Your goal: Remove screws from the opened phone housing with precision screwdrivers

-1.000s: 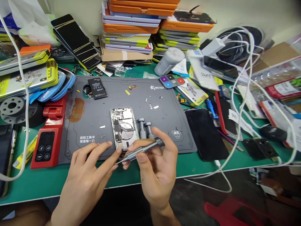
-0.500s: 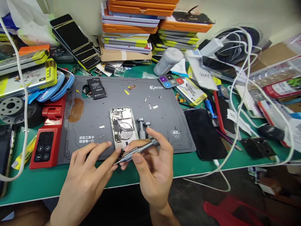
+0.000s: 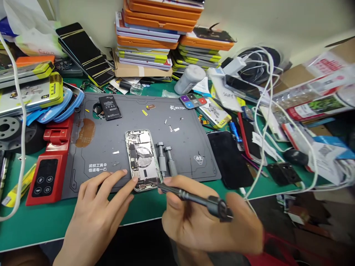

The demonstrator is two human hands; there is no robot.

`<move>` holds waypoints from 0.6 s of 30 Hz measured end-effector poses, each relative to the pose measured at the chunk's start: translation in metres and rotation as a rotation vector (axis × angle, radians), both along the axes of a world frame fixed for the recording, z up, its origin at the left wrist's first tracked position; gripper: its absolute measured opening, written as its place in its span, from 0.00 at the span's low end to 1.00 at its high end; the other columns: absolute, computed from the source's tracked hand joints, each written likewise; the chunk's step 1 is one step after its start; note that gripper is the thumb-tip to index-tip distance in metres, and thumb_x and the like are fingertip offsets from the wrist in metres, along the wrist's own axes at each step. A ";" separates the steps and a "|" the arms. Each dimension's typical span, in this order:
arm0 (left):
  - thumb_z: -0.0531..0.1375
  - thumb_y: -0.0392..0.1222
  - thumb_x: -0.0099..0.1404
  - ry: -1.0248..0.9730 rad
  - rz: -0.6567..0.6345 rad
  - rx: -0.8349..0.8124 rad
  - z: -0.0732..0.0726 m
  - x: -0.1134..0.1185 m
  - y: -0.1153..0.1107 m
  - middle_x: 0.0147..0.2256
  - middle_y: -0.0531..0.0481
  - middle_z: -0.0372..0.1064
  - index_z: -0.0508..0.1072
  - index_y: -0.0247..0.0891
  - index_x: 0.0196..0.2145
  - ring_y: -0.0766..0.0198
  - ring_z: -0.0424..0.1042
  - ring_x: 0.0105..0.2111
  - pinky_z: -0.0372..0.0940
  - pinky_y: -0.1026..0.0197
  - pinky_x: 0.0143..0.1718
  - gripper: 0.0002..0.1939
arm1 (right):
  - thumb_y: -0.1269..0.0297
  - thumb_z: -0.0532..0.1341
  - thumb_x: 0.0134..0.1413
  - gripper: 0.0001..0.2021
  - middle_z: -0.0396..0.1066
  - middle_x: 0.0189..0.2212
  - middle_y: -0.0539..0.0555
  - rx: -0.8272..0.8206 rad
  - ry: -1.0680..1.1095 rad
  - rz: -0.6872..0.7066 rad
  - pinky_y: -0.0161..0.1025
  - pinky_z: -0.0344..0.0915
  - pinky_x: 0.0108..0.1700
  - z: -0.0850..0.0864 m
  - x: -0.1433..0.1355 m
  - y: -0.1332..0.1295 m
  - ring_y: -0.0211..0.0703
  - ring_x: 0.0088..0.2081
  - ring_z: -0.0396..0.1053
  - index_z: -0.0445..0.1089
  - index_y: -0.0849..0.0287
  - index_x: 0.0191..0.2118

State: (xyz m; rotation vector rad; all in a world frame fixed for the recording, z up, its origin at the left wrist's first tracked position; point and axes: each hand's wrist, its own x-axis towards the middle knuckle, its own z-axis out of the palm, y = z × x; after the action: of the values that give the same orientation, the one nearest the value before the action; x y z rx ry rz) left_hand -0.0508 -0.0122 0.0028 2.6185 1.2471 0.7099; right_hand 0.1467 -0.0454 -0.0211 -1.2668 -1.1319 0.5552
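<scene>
An opened phone [image 3: 151, 162] lies on the grey work mat [image 3: 111, 122], its inner parts and round coil exposed. My left hand [image 3: 97, 203] has its fingers stretched out and holds nothing; the index fingertip touches the phone's lower left part. Gripped in my right hand [image 3: 199, 225] is a dark grey screwdriver [image 3: 194, 197]. Its thin end points left, at the phone's lower edge; whether it touches there I cannot tell. Two more grey screwdrivers [image 3: 166, 160] lie just right of the phone. A black battery [image 3: 110, 108] rests at the mat's upper left.
Left of the mat stands a red device [image 3: 46, 181] with a touch panel. A dark phone [image 3: 231, 159] lies at the right, with white cables [image 3: 270, 111] looping beyond it. Small metal pieces [image 3: 173, 128] are scattered on the mat. Orange cases [image 3: 163, 16] are stacked behind.
My right hand has turned and shifted right, so the screwdriver's handle now slopes down to the right. Its thin end has left my left fingers for the phone's lower edge. The view has shifted slightly.
</scene>
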 end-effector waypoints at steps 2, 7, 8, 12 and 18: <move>0.58 0.36 0.81 -0.008 0.001 0.010 0.000 0.001 0.000 0.60 0.44 0.75 0.76 0.44 0.63 0.48 0.68 0.57 0.59 0.48 0.57 0.17 | 0.72 0.70 0.65 0.29 0.81 0.43 0.50 0.155 -0.133 0.003 0.52 0.86 0.42 0.001 0.003 0.011 0.49 0.41 0.82 0.65 0.38 0.65; 0.57 0.36 0.81 -0.036 0.018 0.025 -0.002 0.003 0.000 0.58 0.45 0.76 0.77 0.43 0.61 0.49 0.69 0.56 0.59 0.48 0.57 0.16 | 0.76 0.63 0.70 0.31 0.78 0.42 0.54 0.355 -0.432 0.013 0.42 0.85 0.37 0.003 -0.001 0.032 0.42 0.37 0.81 0.59 0.54 0.73; 0.57 0.36 0.81 -0.040 0.018 0.028 -0.002 0.003 0.000 0.58 0.45 0.76 0.77 0.42 0.61 0.49 0.69 0.56 0.59 0.48 0.57 0.16 | 0.76 0.63 0.70 0.31 0.78 0.42 0.55 0.349 -0.435 0.011 0.43 0.85 0.39 0.002 -0.002 0.032 0.42 0.38 0.81 0.59 0.54 0.74; 0.57 0.36 0.81 -0.051 0.020 0.028 -0.002 0.004 0.001 0.58 0.45 0.77 0.78 0.43 0.60 0.50 0.69 0.55 0.59 0.49 0.57 0.15 | 0.77 0.62 0.70 0.32 0.78 0.43 0.55 0.323 -0.456 0.018 0.42 0.86 0.39 0.002 -0.003 0.029 0.43 0.39 0.81 0.59 0.52 0.74; 0.57 0.35 0.81 -0.045 0.019 0.026 -0.003 0.003 0.000 0.59 0.45 0.76 0.77 0.42 0.60 0.50 0.69 0.56 0.59 0.48 0.58 0.15 | 0.72 0.65 0.71 0.29 0.79 0.41 0.53 0.358 -0.610 -0.023 0.40 0.85 0.37 0.005 0.000 0.032 0.42 0.38 0.81 0.61 0.54 0.73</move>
State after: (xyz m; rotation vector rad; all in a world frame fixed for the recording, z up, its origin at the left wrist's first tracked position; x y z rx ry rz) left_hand -0.0481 -0.0120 -0.0001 2.5987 1.2607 0.7894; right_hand 0.1471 -0.0136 -0.0164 -1.1561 -1.6316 -0.0749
